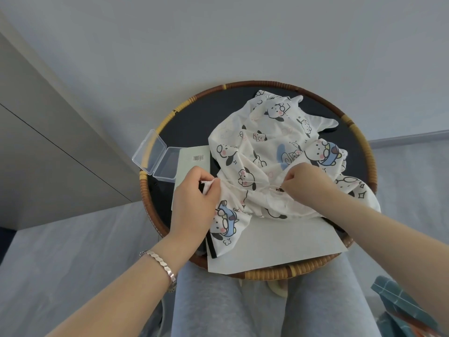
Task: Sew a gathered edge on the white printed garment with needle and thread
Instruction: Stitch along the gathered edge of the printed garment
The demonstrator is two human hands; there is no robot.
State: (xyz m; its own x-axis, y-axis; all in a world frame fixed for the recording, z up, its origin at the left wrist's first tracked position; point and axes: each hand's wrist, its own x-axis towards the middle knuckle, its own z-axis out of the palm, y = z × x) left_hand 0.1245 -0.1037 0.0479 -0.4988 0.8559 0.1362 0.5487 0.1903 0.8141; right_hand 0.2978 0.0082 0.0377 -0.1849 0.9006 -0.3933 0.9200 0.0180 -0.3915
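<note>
A person seated at a round, cane-rimmed table (pixel 267 84) works on a white garment (pixel 267 142) printed with cartoon dogs, which lies crumpled across the dark tabletop from its middle to its far right side. Its near edge is drawn up between the two hands.

The left hand (pixel 194 203) has its fingers (pixel 206 178) curled and pinching a small bunched fold of the fabric at the garment's left edge. The right hand (pixel 306 181) has its fingers (pixel 290 177) closed tightly on the cloth a little to the right. A thin pale thread (pixel 243 182) runs taut between the two hands, over the puckered edge. The needle is too small to make out.

A silver bracelet (pixel 161 263) circles the left wrist. To the left of the garment a clear plastic box (pixel 165 164) stands open, its lid hanging over the table's rim, beside a pale card (pixel 192 164) bearing a barcode. A white sheet of paper (pixel 279 244) lies under the garment's near side and overlaps the near rim. Grey trousers (pixel 206 300) fill the foreground, and a teal checked item (pixel 398 300) shows at lower right.
</note>
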